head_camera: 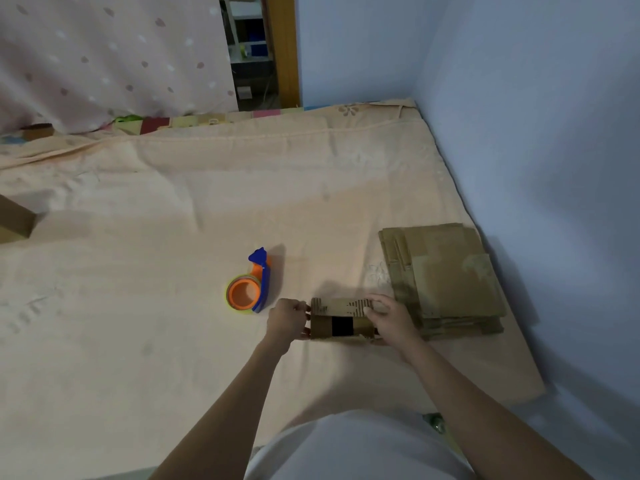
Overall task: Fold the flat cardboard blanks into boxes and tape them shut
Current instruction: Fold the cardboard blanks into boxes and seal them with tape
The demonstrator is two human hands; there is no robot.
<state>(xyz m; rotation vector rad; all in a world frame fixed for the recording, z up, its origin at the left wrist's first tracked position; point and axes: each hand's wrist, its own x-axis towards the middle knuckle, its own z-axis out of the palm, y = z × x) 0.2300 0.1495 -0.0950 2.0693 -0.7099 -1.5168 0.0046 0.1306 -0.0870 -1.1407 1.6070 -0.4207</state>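
Observation:
A small brown cardboard box [341, 318] with a black patch on its near side stands on the peach bedsheet [173, 202]. My left hand [287, 322] pinches its left end with fingers and thumb. My right hand [389, 318] grips its right end, fingers curled over the top edge. A stack of flat cardboard blanks [443, 275] lies just right of the box. An orange and blue tape dispenser [251, 284] with a roll of tape lies on the sheet to the left of the box, apart from both hands.
A blue wall [536, 168] runs along the right side of the bed. Another cardboard box corner [14, 221] shows at the far left edge. A pink patterned curtain [114, 57] hangs at the back left.

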